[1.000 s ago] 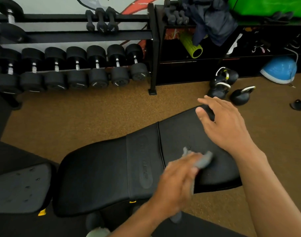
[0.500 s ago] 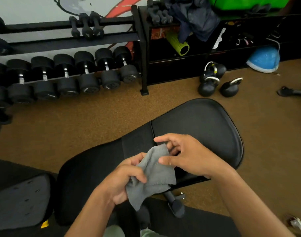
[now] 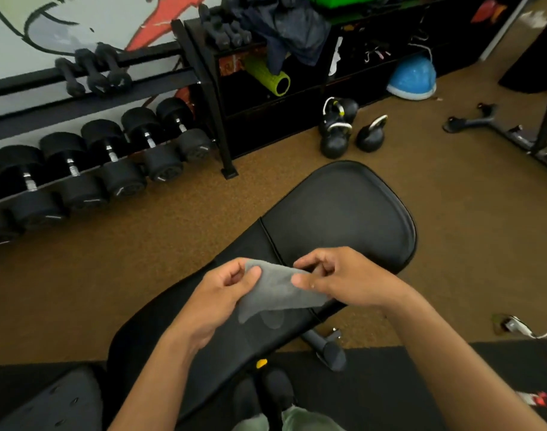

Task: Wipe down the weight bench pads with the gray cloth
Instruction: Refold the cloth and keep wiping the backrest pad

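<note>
A black padded weight bench [image 3: 343,213] runs from lower left to upper right across the middle of the view. Just above its near pad I hold the gray cloth [image 3: 276,290] stretched between both hands. My left hand [image 3: 216,297] pinches the cloth's left edge with thumb and fingers. My right hand [image 3: 343,279] pinches its right edge. The cloth hangs slack between them, clear of the pad.
A rack of black dumbbells [image 3: 110,163] lines the left wall. Three kettlebells [image 3: 348,132] stand on the brown floor beyond the bench. A blue dome [image 3: 412,77] and a green foam roller [image 3: 270,76] sit by the black shelves. A metal frame base [image 3: 495,126] lies at right.
A second ago my left hand rubbed the cloth on the pad while my right hand hovered open. Both hands have since lifted the cloth and spread it between them.
</note>
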Action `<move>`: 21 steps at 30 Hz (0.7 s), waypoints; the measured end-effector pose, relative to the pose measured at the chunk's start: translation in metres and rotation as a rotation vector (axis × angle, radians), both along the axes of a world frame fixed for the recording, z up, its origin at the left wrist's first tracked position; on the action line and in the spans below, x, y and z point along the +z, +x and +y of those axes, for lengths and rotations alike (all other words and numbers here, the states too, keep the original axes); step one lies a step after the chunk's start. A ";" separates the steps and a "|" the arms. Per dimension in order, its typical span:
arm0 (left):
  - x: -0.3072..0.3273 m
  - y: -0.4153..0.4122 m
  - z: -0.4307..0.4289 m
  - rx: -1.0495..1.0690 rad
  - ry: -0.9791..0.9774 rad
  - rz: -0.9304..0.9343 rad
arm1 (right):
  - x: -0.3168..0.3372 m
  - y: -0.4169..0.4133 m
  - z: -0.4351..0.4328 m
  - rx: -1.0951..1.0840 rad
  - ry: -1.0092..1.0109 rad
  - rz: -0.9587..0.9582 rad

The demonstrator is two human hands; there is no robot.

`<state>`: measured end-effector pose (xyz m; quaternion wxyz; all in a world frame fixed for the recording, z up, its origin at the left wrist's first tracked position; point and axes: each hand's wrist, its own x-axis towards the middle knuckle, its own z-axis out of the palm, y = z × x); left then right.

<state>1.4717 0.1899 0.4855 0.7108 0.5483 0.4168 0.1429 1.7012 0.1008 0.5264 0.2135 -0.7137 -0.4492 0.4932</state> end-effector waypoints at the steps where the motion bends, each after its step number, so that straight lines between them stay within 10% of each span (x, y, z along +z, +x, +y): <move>1: 0.003 0.001 0.002 -0.053 0.032 -0.002 | 0.001 -0.001 -0.006 0.038 -0.010 -0.018; 10: -0.032 0.066 -0.026 0.342 0.659 0.147 | -0.014 -0.012 -0.021 -0.269 0.098 -0.581; 15: -0.070 0.111 -0.070 0.125 0.685 0.096 | -0.011 -0.006 -0.022 -0.227 0.064 -0.796; 21: -0.091 0.155 -0.069 0.109 0.882 0.459 | 0.010 0.031 -0.029 -0.350 0.281 -0.974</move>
